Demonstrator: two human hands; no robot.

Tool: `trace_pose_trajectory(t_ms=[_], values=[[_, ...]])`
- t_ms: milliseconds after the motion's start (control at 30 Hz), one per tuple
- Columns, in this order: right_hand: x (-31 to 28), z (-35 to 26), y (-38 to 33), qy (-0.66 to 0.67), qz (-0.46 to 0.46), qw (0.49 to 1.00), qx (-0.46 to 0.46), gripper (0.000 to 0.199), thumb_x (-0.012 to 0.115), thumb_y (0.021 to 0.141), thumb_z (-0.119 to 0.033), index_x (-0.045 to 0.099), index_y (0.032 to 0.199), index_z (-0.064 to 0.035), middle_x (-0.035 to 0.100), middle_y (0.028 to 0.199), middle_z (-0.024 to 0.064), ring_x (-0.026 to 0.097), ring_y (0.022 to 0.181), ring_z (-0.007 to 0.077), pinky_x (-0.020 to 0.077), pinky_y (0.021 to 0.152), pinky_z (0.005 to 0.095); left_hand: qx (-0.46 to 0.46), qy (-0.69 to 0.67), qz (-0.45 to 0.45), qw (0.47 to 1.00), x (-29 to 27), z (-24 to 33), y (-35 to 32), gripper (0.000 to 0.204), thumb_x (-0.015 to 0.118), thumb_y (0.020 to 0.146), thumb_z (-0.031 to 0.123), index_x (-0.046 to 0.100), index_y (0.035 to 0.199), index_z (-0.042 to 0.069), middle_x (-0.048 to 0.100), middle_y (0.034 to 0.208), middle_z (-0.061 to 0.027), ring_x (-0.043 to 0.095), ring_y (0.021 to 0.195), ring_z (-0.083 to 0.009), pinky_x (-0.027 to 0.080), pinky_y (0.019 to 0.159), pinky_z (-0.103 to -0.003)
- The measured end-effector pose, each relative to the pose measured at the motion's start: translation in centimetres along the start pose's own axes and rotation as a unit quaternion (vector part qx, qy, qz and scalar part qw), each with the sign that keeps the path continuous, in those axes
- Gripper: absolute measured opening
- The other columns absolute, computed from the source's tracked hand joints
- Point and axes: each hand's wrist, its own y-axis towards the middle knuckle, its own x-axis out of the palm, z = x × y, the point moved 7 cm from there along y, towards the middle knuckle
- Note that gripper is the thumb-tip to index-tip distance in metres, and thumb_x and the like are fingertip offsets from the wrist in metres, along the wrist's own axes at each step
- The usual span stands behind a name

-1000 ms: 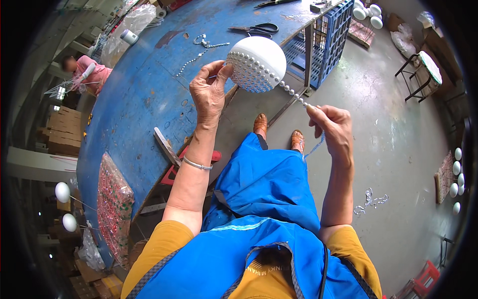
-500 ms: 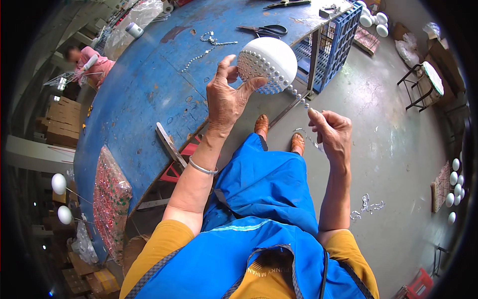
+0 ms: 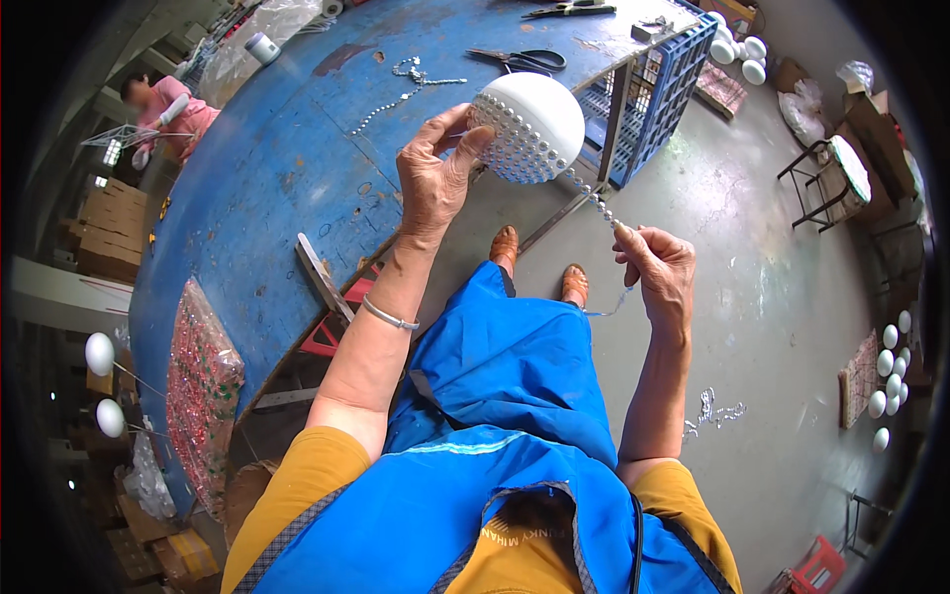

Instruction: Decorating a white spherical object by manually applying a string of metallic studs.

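Note:
A white ball [image 3: 542,111] is gripped at its left side by my left hand [image 3: 435,178], thumb toward me and fingers behind. Rows of silver beads cover the lower left part of the ball. From its lower right a silver bead string [image 3: 600,205] runs taut to my right hand [image 3: 657,265], pinched between thumb and fingers. The string's loose tail hangs below that hand over the floor. Behind the ball, black-handled scissors [image 3: 534,61] lie on the blue table [image 3: 277,168], with another piece of bead string [image 3: 408,91] to their left.
Pliers [image 3: 572,10] lie at the table's far edge. A blue crate [image 3: 648,109] stands under its right end. A bag of red and green bits [image 3: 201,386] rests at the near left. Farther right is a stool [image 3: 846,170]. At far left, a person in pink [image 3: 178,111] handles a wire frame.
Both hands and the ball have shifted slightly left in view. The ball has turned a little, and a longer taut stretch of bead string shows between it and my right hand.

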Motion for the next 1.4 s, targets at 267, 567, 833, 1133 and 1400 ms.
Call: trace_pose_trajectory(t_ms=[267, 567, 833, 1133, 1400], values=[[-1.3, -1.4, -0.3, -0.044, 0.021, 0.999, -0.018, 0.029, 0.074, 0.082, -0.025, 0.068, 0.072, 0.0021, 0.06, 0.058, 0.0036, 0.052, 0.046, 0.0053, 0.0375, 0.041, 0.0194, 0.047, 0.173, -0.08, 0.981, 1.3, 2.2, -0.8, 0.067, 0.078, 0.073, 0.041, 0.059, 0.114, -0.008, 0.065, 0.104, -0.0164, 0.063, 0.097, -0.0226, 0.052, 0.083, -0.035], [0.8, 2.1, 3.1, 0.002, 0.009, 1.0, 0.008, 0.034, 0.075, 0.08, -0.03, 0.067, 0.071, 0.0016, 0.06, 0.059, 0.0037, 0.052, 0.046, 0.0064, 0.0377, 0.042, 0.0195, -0.079, -0.078, -0.119, 0.987, 1.8, 0.9, -0.2, 0.067, 0.082, 0.072, 0.034, 0.053, 0.116, -0.006, 0.065, 0.105, -0.0152, 0.062, 0.097, -0.0191, 0.051, 0.086, -0.032], [0.7, -2.9, 2.1, -0.023, -0.015, 0.999, -0.041, 0.031, 0.074, 0.081, -0.029, 0.067, 0.07, -0.0003, 0.06, 0.058, 0.0031, 0.052, 0.046, 0.0058, 0.0379, 0.042, 0.0189, -0.1, -0.094, -0.098, 0.986, 0.6, -0.5, -0.3, 0.061, 0.081, 0.074, 0.026, 0.054, 0.12, -0.004, 0.065, 0.103, -0.0117, 0.062, 0.093, -0.015, 0.051, 0.085, -0.029], [2.7, 2.3, 4.5, 0.027, -0.022, 0.999, 0.017, 0.03, 0.074, 0.081, -0.028, 0.067, 0.072, -0.0006, 0.059, 0.058, 0.0022, 0.052, 0.046, 0.0058, 0.0378, 0.041, 0.0186, -0.062, -0.088, -0.069, 0.992, 0.4, 0.2, -0.1, 0.051, 0.076, 0.079, 0.023, 0.056, 0.119, -0.003, 0.065, 0.103, -0.0099, 0.061, 0.092, -0.0132, 0.05, 0.085, -0.027], [0.3, 0.3, 2.7, 0.015, -0.031, 0.999, -0.012, 0.032, 0.075, 0.08, -0.03, 0.067, 0.071, -0.0004, 0.06, 0.059, 0.0026, 0.052, 0.047, 0.0059, 0.0387, 0.042, 0.0191, -0.029, -0.055, -0.06, 0.996, -0.1, -0.5, -0.1, 0.051, 0.073, 0.083, 0.023, 0.054, 0.123, -0.003, 0.065, 0.103, -0.0081, 0.061, 0.092, -0.0122, 0.05, 0.083, -0.026]])
